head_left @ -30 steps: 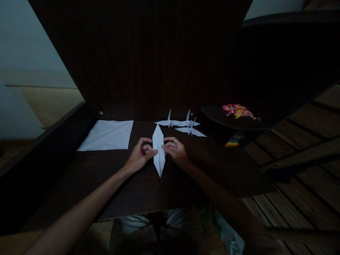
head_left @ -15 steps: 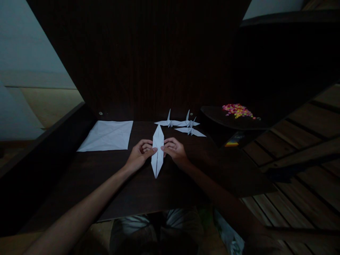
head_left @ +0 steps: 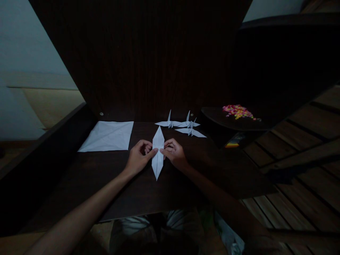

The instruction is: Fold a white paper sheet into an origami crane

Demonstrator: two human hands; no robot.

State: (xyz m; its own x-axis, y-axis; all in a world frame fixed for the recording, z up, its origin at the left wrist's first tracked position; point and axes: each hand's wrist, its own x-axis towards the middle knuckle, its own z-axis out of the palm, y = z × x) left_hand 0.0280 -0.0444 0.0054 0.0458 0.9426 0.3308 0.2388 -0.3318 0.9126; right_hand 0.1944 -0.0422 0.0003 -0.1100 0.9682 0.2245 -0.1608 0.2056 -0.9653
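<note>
1. Folded white paper point(head_left: 157, 164) between both hands, over mid-bench point(head_left: 127, 198).
2. Left hand point(head_left: 139, 154), right hand point(head_left: 174, 153): fingers pinch opposite edges, thumbs on top.
3. Three paper cranes point(head_left: 191, 132) near back panel point(head_left: 148, 71), beyond paper's far tip.
4. Creased white sheet point(head_left: 108, 137) lies left.
5. Shelf point(head_left: 212, 118), right: heap of bright bits point(head_left: 237, 112); yellow-edged item point(head_left: 232, 145) beneath, too dark to identify.

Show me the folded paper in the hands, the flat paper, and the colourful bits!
Folded paper point(head_left: 158, 142): head view, on its front, near the middle.
Flat paper point(head_left: 107, 136): head view, middle of the sheet.
Colourful bits point(head_left: 238, 111): head view, middle of the pile.
</note>
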